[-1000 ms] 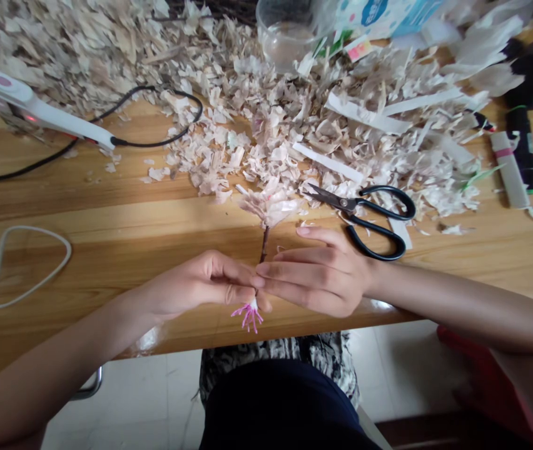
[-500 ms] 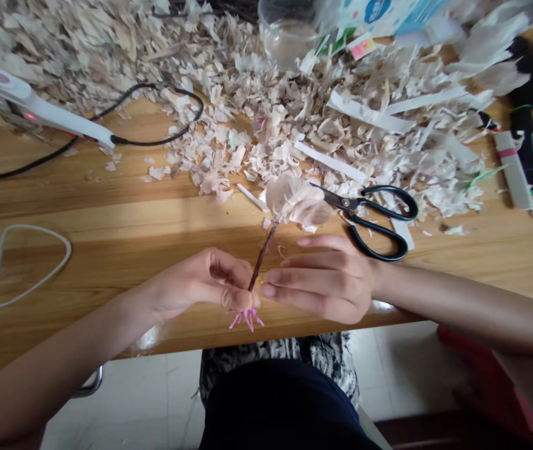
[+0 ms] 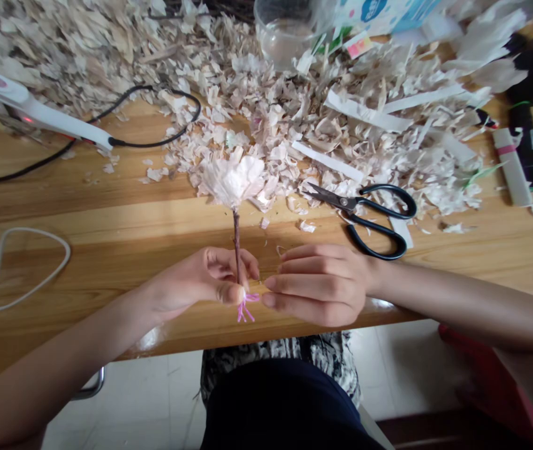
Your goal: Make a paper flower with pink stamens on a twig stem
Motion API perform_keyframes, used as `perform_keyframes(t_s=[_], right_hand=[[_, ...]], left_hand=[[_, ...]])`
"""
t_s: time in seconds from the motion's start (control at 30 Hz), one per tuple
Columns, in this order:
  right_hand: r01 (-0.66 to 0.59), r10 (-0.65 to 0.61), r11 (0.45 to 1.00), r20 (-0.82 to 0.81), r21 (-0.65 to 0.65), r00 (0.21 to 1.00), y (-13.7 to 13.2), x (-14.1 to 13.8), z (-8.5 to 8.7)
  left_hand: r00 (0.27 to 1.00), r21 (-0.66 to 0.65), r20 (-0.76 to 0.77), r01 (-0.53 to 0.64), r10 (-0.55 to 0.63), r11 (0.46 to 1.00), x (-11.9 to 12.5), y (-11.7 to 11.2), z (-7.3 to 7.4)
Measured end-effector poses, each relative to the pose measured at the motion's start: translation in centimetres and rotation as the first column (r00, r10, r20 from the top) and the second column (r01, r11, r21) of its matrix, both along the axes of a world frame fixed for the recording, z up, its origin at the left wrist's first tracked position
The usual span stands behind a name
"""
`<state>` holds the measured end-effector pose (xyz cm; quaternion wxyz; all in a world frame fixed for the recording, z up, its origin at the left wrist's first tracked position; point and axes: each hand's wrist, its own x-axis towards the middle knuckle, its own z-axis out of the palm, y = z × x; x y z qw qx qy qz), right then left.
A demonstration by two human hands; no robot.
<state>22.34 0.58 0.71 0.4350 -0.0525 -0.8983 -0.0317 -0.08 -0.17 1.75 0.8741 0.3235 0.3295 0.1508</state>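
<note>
My left hand [image 3: 205, 279] pinches a thin brown stem [image 3: 236, 247] between thumb and fingers. The stem stands nearly upright, topped by a pale, papery flower head [image 3: 231, 181]. Below my thumb, a tuft of pink bristly strands [image 3: 246, 307] sticks out at the stem's lower end. My right hand [image 3: 318, 285] sits just to the right with its fingers curled together, their tips close to my left thumb. It holds nothing that I can see. The back of the flower head overlaps the pale flakes behind it.
A wooden table carries a large heap of pale papery flakes [image 3: 107, 56] and white strips. Black-handled scissors [image 3: 365, 219] lie right of my hands. A white corded tool [image 3: 36, 115], a glass jar [image 3: 285, 34] and a loop of white cable [image 3: 13, 275] are nearby.
The stem has swung from leaning right to nearly upright, carrying the flower head left. The pink tuft has moved up slightly. My right hand has barely moved.
</note>
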Motion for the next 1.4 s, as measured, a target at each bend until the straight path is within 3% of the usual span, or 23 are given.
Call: perform_keyframes(t_s=[0.23,0.5,0.9,1.4], right_hand=[[-0.041,0.041,0.999,-0.014,-0.016,0.999,0.23,0.14,0.15],[0.055,-0.055,0.998,0.028,-0.011,0.998,0.25,0.43,0.5],[0.065,-0.064,0.998,0.056,-0.019,0.996,0.19,0.63,0.66],[0.07,-0.07,0.997,0.042,-0.018,0.997,0.17,0.58,0.55]], left_hand=[[1.0,0.07,0.003,0.018,-0.018,0.997,0.29,-0.04,0.41],[0.997,0.175,-0.021,0.078,-0.075,0.982,0.35,-0.16,0.5],[0.995,0.109,0.017,0.096,-0.098,0.989,0.27,0.14,0.83],[0.985,0.194,0.088,0.13,-0.149,0.972,0.09,0.12,0.94]])
